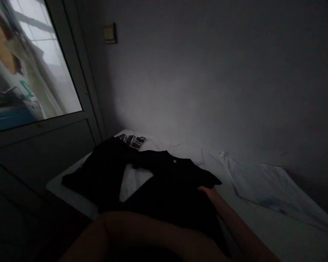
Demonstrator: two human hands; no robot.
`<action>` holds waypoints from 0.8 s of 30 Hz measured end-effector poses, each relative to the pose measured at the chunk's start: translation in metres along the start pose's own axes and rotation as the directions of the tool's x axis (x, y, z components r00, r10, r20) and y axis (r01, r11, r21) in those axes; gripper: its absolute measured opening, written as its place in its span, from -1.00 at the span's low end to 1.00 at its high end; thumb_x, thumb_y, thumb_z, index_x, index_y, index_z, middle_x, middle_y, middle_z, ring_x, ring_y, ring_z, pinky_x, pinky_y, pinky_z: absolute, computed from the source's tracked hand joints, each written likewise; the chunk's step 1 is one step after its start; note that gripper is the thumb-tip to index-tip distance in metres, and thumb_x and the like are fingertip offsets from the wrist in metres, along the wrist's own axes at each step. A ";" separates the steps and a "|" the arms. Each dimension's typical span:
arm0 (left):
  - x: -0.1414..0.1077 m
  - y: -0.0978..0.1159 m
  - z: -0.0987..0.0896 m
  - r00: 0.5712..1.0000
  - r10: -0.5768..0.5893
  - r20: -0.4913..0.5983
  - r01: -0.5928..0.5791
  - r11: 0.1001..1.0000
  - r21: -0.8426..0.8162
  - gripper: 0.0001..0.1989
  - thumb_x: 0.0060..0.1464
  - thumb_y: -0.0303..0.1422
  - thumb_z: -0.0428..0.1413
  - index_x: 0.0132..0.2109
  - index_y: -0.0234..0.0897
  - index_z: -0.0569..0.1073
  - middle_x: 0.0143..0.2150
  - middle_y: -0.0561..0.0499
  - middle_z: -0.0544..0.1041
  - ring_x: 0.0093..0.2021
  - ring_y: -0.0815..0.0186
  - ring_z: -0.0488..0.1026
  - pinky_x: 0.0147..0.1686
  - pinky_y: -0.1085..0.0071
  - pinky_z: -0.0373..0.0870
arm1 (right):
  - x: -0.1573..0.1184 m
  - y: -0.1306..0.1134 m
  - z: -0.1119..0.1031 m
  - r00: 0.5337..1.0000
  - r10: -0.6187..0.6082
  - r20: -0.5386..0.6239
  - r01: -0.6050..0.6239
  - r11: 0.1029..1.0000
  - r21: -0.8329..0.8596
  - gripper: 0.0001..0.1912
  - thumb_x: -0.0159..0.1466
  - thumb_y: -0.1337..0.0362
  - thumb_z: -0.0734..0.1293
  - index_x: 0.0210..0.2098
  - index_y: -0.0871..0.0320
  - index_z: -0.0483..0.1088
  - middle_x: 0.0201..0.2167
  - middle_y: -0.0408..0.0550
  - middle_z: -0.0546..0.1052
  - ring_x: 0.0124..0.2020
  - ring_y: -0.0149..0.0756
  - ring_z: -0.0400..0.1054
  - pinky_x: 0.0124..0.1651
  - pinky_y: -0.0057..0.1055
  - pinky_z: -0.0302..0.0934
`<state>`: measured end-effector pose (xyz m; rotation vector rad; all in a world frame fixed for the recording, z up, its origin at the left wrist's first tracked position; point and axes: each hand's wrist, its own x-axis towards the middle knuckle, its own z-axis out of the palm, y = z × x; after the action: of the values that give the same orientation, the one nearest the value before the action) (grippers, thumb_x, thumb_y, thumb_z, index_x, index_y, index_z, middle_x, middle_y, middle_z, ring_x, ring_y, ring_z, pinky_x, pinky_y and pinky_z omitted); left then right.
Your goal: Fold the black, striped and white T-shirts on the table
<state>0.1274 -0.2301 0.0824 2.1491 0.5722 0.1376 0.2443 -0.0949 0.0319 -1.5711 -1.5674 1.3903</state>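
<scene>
Black short-sleeved shirt [177, 196]: laid out on a white surface [186, 152] set against the wall, at the centre of the view; neckline turned toward the wall. A small pale label [175, 161] is seen just below the neckline.

Right hand [209, 191]: placed at the shirt's side edge, just below the sleeve nearest the white cloth; the bare forearm is extended from the lower right. Contact with the fabric is seen, but whether the fingers are closed on it cannot be told.

Left hand: not shown. A bare, bent limb [153, 227] is seen across the lower edge, in front of the shirt; which part of the body it is cannot be told.

Black cloth [106, 171]: heaped to the left of the shirt, its border with the sleeve lost in shadow.

Striped cloth [133, 141]: partly covered by the black heap, near the wall.

White cloth [265, 182]: spread to the right of the shirt, apart from it, close to the wall [194, 72].

Light switch [109, 34]: mounted on the wall, upper left.

Framed door or partition [43, 133]: stood at the left, fitted with a glass pane [50, 54]; pale hanging fabric [39, 72] and a blue object [11, 118], both blurred, are seen through it.
</scene>
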 end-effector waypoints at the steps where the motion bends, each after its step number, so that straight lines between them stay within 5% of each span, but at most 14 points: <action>1: -0.006 -0.002 -0.016 0.999 -0.001 -0.037 0.004 0.997 0.071 -0.78 0.19 -0.18 0.10 -0.10 -0.13 0.54 -0.14 0.04 0.60 -0.12 0.18 0.58 -0.27 0.39 0.45 | -0.008 0.004 -0.008 0.999 0.018 0.035 -0.020 0.997 0.068 -0.45 -0.04 0.12 0.35 -0.07 0.21 0.48 -0.09 0.16 0.60 -0.05 0.12 0.49 0.02 -0.07 0.39; 3: -0.019 -0.012 -0.054 0.966 -0.073 -0.248 0.142 0.952 0.272 -0.77 0.23 -0.20 0.07 -0.09 -0.18 0.54 -0.13 0.00 0.60 -0.10 0.18 0.56 -0.19 0.37 0.43 | -0.027 0.012 -0.024 0.992 -0.020 0.124 0.005 0.992 0.123 -0.39 -0.08 0.11 0.39 -0.04 0.20 0.47 0.00 0.17 0.57 0.01 0.13 0.47 0.08 -0.05 0.34; 6: -0.036 -0.041 -0.112 0.766 -0.188 -0.615 0.488 0.793 0.365 -0.81 0.25 -0.35 0.04 -0.10 -0.25 0.53 -0.11 -0.07 0.59 -0.06 0.17 0.52 -0.05 0.34 0.39 | -0.054 0.024 -0.040 0.979 -0.058 0.197 0.046 0.997 0.067 -0.30 -0.11 0.04 0.45 0.01 0.18 0.47 0.11 0.21 0.50 0.12 0.17 0.38 0.20 0.03 0.23; 9: -0.043 -0.080 -0.148 0.599 -0.277 -0.751 0.658 0.704 0.266 -0.81 0.22 -0.43 0.06 -0.05 -0.27 0.50 -0.07 -0.11 0.55 0.01 0.11 0.45 0.05 0.24 0.34 | -0.078 0.033 -0.044 0.973 -0.036 0.228 0.048 0.998 -0.046 -0.26 -0.09 -0.08 0.44 0.02 0.18 0.50 0.13 0.24 0.48 0.18 0.19 0.33 0.26 0.07 0.15; 12: -0.043 -0.115 -0.157 0.475 -0.324 -0.818 0.727 0.669 0.157 -0.85 0.16 -0.39 0.17 -0.09 -0.18 0.51 -0.17 0.01 0.53 0.00 0.16 0.42 0.03 0.28 0.34 | -0.095 0.036 -0.047 0.961 -0.030 0.276 0.079 0.982 -0.169 -0.25 -0.05 -0.18 0.43 0.00 0.16 0.51 0.09 0.21 0.51 0.15 0.17 0.36 0.23 0.04 0.19; 16: -0.039 -0.141 -0.154 0.470 -0.320 -0.822 0.711 0.689 0.138 -0.83 0.11 -0.44 0.17 -0.12 -0.24 0.51 -0.19 -0.02 0.49 0.02 0.14 0.41 0.02 0.25 0.33 | -0.104 0.033 -0.076 0.954 -0.005 0.300 0.100 0.949 -0.300 -0.35 0.06 -0.26 0.35 -0.13 0.16 0.55 -0.09 0.14 0.61 -0.08 0.06 0.49 0.00 -0.12 0.36; 20: -0.038 -0.150 -0.160 0.520 -0.372 -0.769 0.706 0.694 0.142 -0.86 0.02 -0.50 0.19 -0.22 -0.28 0.52 -0.27 -0.05 0.49 -0.04 0.09 0.46 0.00 0.19 0.34 | -0.093 0.029 -0.120 0.995 -0.102 -0.005 0.081 0.811 -0.580 -0.42 0.19 -0.27 0.21 -0.57 0.10 0.42 -0.52 0.03 0.55 -0.42 -0.10 0.46 -0.32 -0.26 0.30; 24: -0.040 -0.150 -0.170 0.605 -0.403 -0.687 0.668 0.727 0.162 -0.90 -0.09 -0.48 0.22 -0.34 -0.28 0.48 -0.38 0.00 0.47 -0.23 0.21 0.46 -0.17 0.33 0.34 | -0.058 0.025 -0.126 0.897 -0.387 -0.213 0.173 0.751 -0.637 -0.70 0.23 -0.01 0.25 -0.36 0.06 0.45 -0.32 0.01 0.58 -0.32 -0.13 0.47 -0.24 -0.26 0.31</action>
<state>-0.0112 -0.0471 0.0712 2.1757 1.7813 0.4125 0.3782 -0.1175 0.0699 -1.6909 -2.0376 0.4161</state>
